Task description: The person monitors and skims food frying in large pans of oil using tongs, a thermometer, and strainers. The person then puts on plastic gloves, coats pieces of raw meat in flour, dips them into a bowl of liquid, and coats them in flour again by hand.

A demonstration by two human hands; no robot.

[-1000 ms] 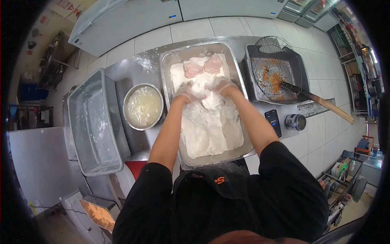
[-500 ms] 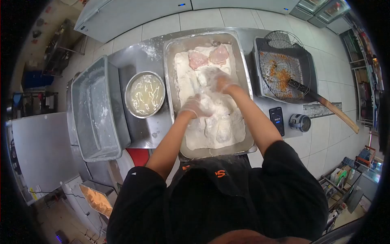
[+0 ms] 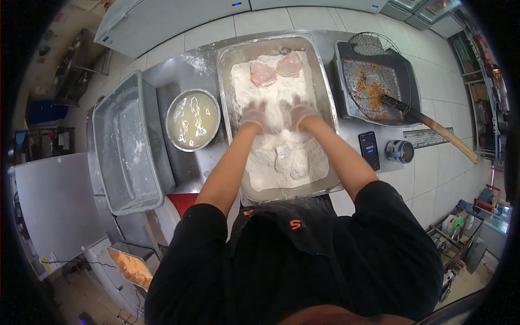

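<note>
A deep metal tray (image 3: 319, 70) of white flour (image 3: 260, 176) lies in front of me. My left hand (image 3: 254, 116) and my right hand (image 3: 300, 114), both in clear gloves, are in the middle of the flour, side by side with a gap between them. Motion blurs their fingers, so their grip is unclear. Two pale pink pieces of raw meat, a left piece (image 3: 262, 73) and a right piece (image 3: 289, 65), lie on the flour at the far end. Nearer me, flour-covered lumps (image 3: 292, 162) rest in the tray.
Left of the tray stand a metal bowl (image 3: 170, 130) of cloudy liquid and a grey plastic tub (image 3: 145, 116). On the right are a dark bin (image 3: 342, 92) with orange crumbs, a wire skimmer whose wooden handle (image 3: 447, 138) juts outward, a phone (image 3: 369, 150) and a small round container (image 3: 400, 151).
My right hand has moved slightly down and right. My left hand has shifted up, and both are now level with each other. The two pink pieces stay where they were.
</note>
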